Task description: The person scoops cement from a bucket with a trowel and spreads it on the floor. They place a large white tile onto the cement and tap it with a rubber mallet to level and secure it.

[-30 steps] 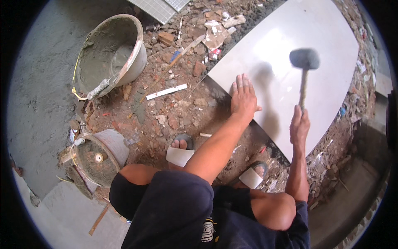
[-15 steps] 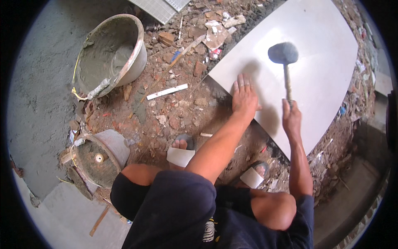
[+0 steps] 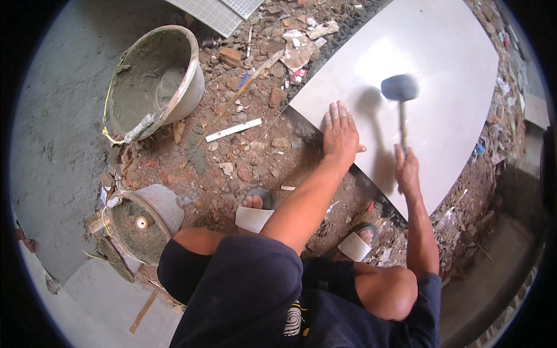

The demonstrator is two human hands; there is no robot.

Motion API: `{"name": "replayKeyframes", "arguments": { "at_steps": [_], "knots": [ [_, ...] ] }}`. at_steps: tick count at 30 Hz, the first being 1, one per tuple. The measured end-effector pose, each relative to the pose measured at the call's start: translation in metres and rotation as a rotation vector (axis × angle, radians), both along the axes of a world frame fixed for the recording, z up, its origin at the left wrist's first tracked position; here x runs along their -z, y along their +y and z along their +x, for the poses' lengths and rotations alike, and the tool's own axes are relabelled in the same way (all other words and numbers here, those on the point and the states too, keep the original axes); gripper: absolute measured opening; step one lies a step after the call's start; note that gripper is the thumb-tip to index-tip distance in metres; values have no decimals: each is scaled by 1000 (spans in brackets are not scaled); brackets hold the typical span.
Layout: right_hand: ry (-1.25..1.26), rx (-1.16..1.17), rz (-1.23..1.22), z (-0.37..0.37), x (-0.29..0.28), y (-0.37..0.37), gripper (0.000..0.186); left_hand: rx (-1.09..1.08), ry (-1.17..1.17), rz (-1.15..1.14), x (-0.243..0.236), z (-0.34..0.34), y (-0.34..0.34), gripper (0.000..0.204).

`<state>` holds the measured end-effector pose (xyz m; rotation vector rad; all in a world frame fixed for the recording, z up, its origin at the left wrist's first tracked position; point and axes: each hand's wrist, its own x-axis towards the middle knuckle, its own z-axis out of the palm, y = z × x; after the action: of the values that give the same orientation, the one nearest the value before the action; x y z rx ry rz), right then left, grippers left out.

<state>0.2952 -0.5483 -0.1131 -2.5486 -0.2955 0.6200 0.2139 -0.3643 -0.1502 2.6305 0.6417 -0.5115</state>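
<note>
The right grip (image 3: 407, 171) is closed around the lower end of the handle of a mallet (image 3: 400, 87), whose dark, slightly blurred head lies straight ahead of the fingers, over the large, pale, glossy tile (image 3: 452, 69). The mallet's shadow falls on the tile to the left of the head, apart from it. The left grip (image 3: 341, 136) holds nothing: it is spread flat, palm down, on the near left edge of the tile, with the fingers pointing forward and the thumb out toward the right grip. The tile stretches ahead and to the right of the left grip and runs beneath the mallet. Left of the left grip, a white strip (image 3: 234, 129) lies on the rubble (image 3: 249, 165), and a reddish brick piece (image 3: 277, 97) sits ahead and to the left. Farther left stands a tilted large bucket (image 3: 191, 95), smeared inside with grey mortar. Behind and well left of the left grip, a smaller bucket (image 3: 165, 206) holds grey mortar too. Nearer the body, behind the left grip, are two feet in white-strapped sandals (image 3: 354, 247). Far ahead and left, grey gridded tiles (image 3: 212, 13) show at the border.
</note>
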Motion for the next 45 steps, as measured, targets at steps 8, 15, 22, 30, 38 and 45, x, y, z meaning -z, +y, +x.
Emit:
{"name": "replayKeyframes", "arguments": {
  "at_steps": [8,15,22,30,38,45],
  "knots": [
    [-287,-63,134,-15,-14,-6,40,-4,16,20,1,3,1,113],
    [-119,74,285,-7,-4,4,37,-8,49,12,-3,3,0,109],
    [-125,71,283,2,-4,16,33,-8,15,30,-3,2,-1,110],
    [-142,121,163,-2,-9,21,40,-5,15,36,-2,3,-1,111],
    [-204,82,165,4,-16,22,44,10,39,61,-2,3,-3,112],
    [-96,69,61,15,-14,20,46,-7,1,55,-5,5,1,112]
  ]
}}
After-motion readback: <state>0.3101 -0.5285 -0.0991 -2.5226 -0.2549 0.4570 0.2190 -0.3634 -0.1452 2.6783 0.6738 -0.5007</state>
